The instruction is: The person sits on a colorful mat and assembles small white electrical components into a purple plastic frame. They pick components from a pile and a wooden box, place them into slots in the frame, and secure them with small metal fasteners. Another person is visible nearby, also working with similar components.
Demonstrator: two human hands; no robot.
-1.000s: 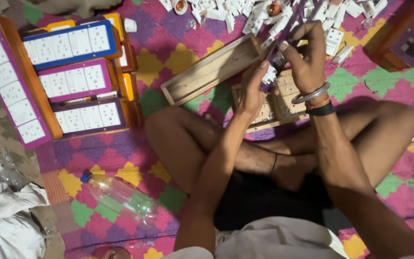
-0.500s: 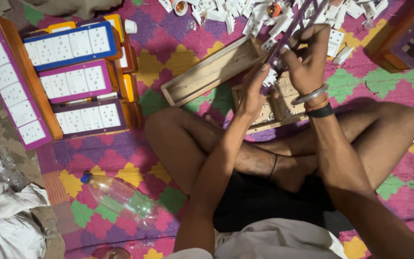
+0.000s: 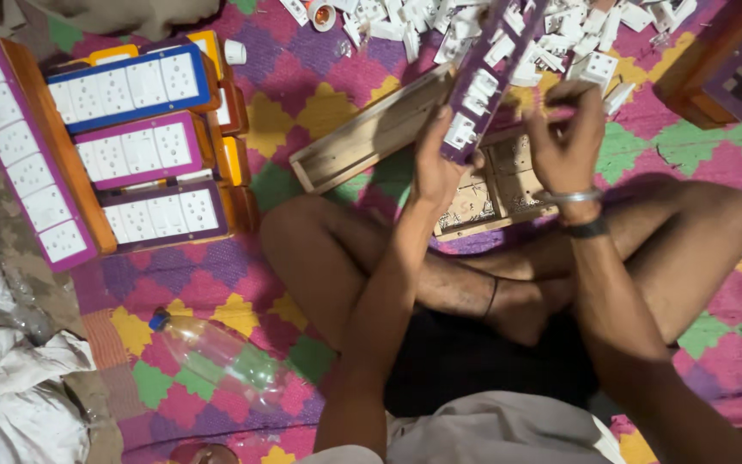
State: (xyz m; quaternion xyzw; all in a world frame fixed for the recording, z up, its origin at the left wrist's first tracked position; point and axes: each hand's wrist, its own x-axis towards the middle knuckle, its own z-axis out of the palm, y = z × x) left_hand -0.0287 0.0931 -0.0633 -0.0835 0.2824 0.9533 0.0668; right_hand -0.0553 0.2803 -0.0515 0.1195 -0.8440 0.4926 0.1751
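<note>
Purple switch panel (image 3: 495, 64) now tilted up off the wooden box (image 3: 495, 189), raised since a second ago. Left hand (image 3: 435, 167) grip closed on its lower end; right hand (image 3: 570, 137) pinches its edge. Loose white sockets (image 3: 560, 39) beyond.

— What covers the floor?
— A checkered mat (image 3: 319, 103) in pink, purple, yellow and green.
— And on it?
— Finished switchboards (image 3: 126, 86) stacked at left, an empty wooden box (image 3: 362, 137), loose white sockets (image 3: 560, 39) at top, a clear plastic bottle (image 3: 225, 357).
</note>
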